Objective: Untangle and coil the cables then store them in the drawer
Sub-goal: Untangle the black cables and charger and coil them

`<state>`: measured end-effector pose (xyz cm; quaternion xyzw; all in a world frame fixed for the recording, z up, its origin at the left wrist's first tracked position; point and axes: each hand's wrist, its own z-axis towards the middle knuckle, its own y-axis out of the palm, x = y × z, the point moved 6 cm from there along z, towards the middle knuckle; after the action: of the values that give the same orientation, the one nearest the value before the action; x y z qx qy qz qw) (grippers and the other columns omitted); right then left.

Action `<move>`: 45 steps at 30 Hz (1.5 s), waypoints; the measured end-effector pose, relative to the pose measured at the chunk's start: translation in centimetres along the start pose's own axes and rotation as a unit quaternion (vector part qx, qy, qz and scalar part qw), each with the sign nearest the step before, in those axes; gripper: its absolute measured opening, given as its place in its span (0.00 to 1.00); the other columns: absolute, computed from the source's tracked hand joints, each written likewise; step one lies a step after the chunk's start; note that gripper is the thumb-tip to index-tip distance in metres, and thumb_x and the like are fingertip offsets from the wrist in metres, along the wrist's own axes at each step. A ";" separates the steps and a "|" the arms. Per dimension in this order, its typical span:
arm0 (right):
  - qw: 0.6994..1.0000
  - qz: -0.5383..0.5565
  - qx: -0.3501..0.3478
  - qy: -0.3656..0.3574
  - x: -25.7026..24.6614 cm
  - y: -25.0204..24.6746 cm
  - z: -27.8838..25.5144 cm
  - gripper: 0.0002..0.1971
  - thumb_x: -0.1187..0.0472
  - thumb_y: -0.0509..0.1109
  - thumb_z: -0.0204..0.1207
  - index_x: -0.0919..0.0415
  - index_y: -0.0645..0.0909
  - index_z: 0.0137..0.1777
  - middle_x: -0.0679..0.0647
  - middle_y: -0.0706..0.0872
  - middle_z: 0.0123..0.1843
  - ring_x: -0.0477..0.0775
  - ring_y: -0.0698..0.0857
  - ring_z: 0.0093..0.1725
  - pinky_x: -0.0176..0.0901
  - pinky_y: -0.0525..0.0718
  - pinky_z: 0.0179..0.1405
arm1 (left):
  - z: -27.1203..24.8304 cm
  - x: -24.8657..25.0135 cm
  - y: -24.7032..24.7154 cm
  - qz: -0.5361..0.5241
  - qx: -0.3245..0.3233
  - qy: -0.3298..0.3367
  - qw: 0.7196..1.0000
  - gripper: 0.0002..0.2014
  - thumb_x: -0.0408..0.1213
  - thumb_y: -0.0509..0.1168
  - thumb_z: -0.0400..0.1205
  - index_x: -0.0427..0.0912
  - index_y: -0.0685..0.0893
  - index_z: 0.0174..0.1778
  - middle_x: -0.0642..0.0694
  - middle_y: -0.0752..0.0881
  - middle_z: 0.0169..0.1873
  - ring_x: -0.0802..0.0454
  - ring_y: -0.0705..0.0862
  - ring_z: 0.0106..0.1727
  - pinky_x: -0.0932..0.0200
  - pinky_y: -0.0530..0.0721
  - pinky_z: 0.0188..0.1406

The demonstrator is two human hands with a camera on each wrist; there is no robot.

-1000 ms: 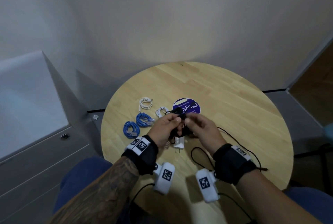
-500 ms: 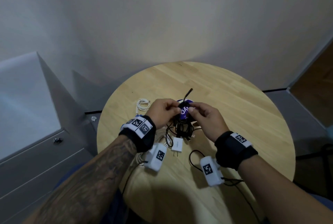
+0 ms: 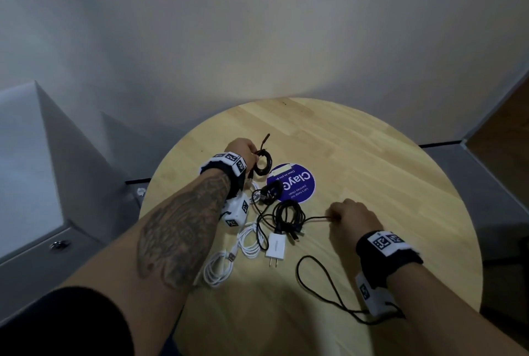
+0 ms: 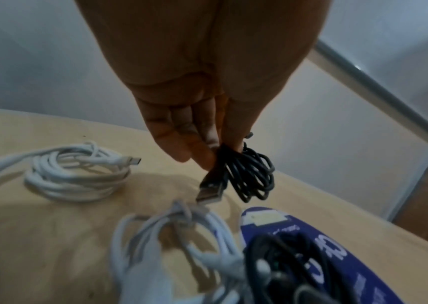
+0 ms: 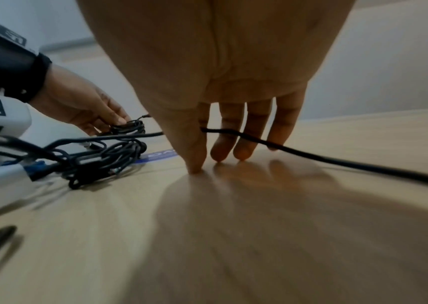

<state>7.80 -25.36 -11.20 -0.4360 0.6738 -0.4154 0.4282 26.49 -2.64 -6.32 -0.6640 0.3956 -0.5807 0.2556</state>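
A small black coil (image 3: 262, 166) is pinched by the left hand (image 3: 242, 151) between thumb and fingertips (image 4: 202, 158), just off the far-left part of the round table (image 3: 400, 212), beside the purple sticker (image 3: 297, 185). In the left wrist view the coil hangs below the fingers w/ its USB plug (image 4: 208, 192) dangling loose and pointing down-left toward the tabletop. The coil's long axis is seen running roughly vertical there, loops drooping; a short free end (image 3: 264, 139) sticks up and away in the head view.

A strand of the black tangle (image 3: 287, 217) is held by the right hand (image 3: 350, 214): fingers are curled round the cord (image 5: 233, 134), tips resting on the wood. The exact pinch point is prob. hidden by the thumb, so it can't be told for certain.

Risks, as judged:
- The coil isn't tied, so loops may spring open if the pinch is eased before it's laid flat.
- The dangling plug may snag the white cables (image 4: 77, 174) nearby when the coil is lowered.
- If the strand is pulled hard, the tangle, and the white charger (image 3: 276, 247) w/ it, may be dragged across the table and the knot tightened rather than freed.
- The loose black loop (image 3: 323, 284) near the right wrist could be caught by the forearm.

The drawer unit (image 3: 43, 249) at left appears closed; nothing is stored yet.
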 end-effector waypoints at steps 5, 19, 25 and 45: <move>0.999 0.031 -0.043 0.010 0.6 -0.3 0.3 0.04 0.56 0.63 0.80 0.49 0.78 0.44 0.49 0.81 0.48 0.55 0.82 0.48 0.46 0.78 0.44 | 0.3 -0.6 2.0 0.045 -0.018 -0.011 0.999 0.14 0.37 0.71 0.80 0.32 0.87 0.57 0.35 0.88 0.56 0.38 0.85 0.57 0.53 0.81 0.57; 0.940 0.320 -0.029 -0.114 -3.9 -5.8 -3.8 0.04 0.57 0.74 0.77 0.50 0.89 0.42 0.47 0.91 0.43 0.47 0.88 0.47 0.43 0.83 0.53 | -5.2 3.0 -2.1 -0.137 -0.004 0.131 0.982 0.14 0.47 0.64 0.84 0.40 0.87 0.53 0.46 0.88 0.49 0.46 0.85 0.55 0.54 0.81 0.58; 0.858 0.490 0.092 -0.128 -4.5 -13.0 -7.8 0.09 0.66 0.70 0.80 0.60 0.86 0.39 0.41 0.88 0.34 0.38 0.79 0.34 0.38 0.75 0.41 | -15.3 6.5 -0.9 -0.296 -0.228 0.132 0.918 0.28 0.55 0.54 0.87 0.33 0.88 0.57 0.40 0.91 0.51 0.49 0.89 0.55 0.72 0.82 0.50; 0.890 0.399 0.206 -0.077 -1.8 -19.0 -14.7 0.09 0.61 0.75 0.76 0.61 0.87 0.34 0.48 0.93 0.44 0.52 0.89 0.54 0.47 0.82 0.55 | -26.1 5.1 -3.9 -0.365 -0.157 0.163 0.903 0.25 0.63 0.63 0.79 0.42 0.84 0.34 0.47 0.83 0.26 0.52 0.78 0.28 0.63 0.75 0.28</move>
<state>-1.12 -26.19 11.12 -0.0628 0.6555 -0.3038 0.6885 2.02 -1.56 4.79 -0.6895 0.2474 -0.6640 -0.1498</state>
